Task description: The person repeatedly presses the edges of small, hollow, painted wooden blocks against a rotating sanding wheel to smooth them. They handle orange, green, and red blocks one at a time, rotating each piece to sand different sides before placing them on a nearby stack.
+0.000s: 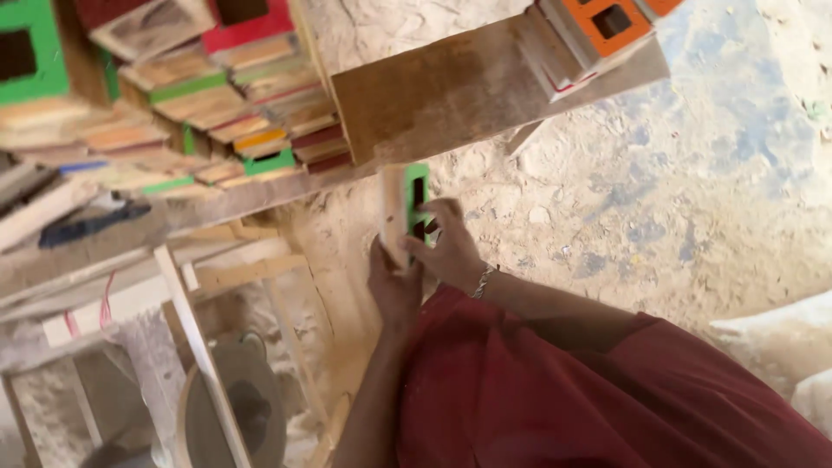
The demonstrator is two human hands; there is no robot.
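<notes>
I had both hands clamped on the green-faced wooden block [406, 212], left hand [392, 286] underneath, right hand [451, 247] on its side, just below the workbench [451, 87] edge; next I judged it needed steady alignment.

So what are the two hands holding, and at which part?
Both hold a green-faced wooden block: the left hand grips its lower end, the right hand its green side.
</notes>
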